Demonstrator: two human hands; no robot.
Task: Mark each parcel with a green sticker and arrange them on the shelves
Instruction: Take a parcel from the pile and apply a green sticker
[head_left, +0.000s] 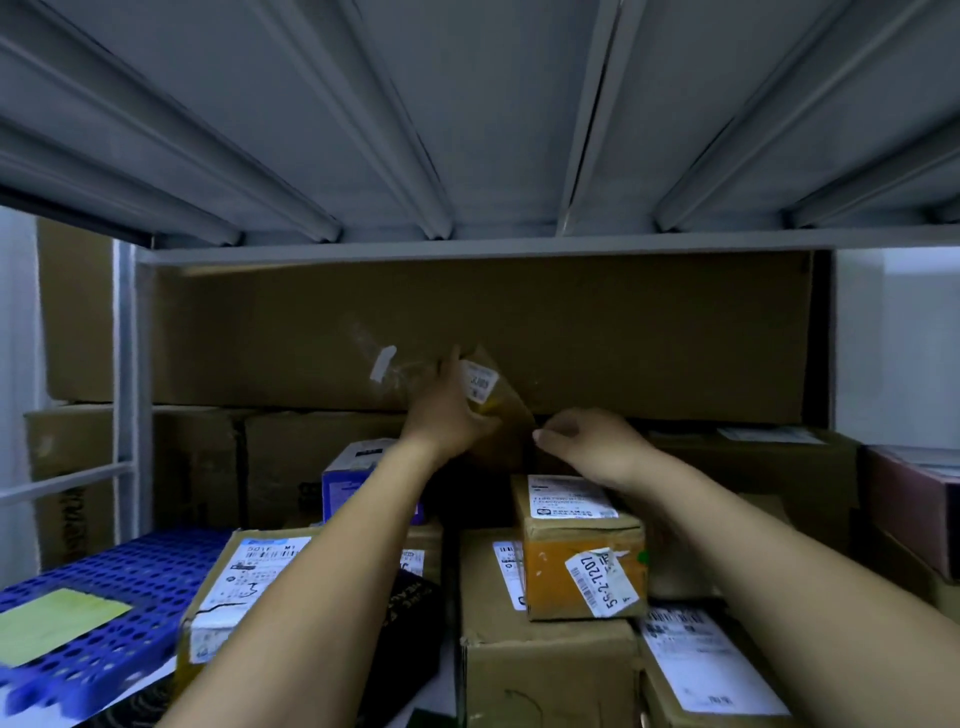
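Both arms are stretched out into the shelf bay. My left hand (445, 415) is up at the back with the wrist bent, fingers (480, 411) wrapped round a small brown parcel (508, 410), holding it tilted against the big cardboard sheet (649, 338) at the rear, above the stacked boxes. My right hand (592, 441) sits just beside the parcel's lower corner, knuckles up and fingers curled in; honestly can't tell if they're pinching the corner or only touching it. The parcel's white label (479, 382) is too blurry to read. Below my right wrist there's an orange box (550, 577) with a crooked white sticker (602, 584) reading 55-2-7207, and a green dot (643, 557) on its right edge. Under my left forearm, the carton (208, 623) has a shipping label starting 501F. Far left is a blue perforated crate (130, 582) with a yellow-green sheet (52, 623) on it.
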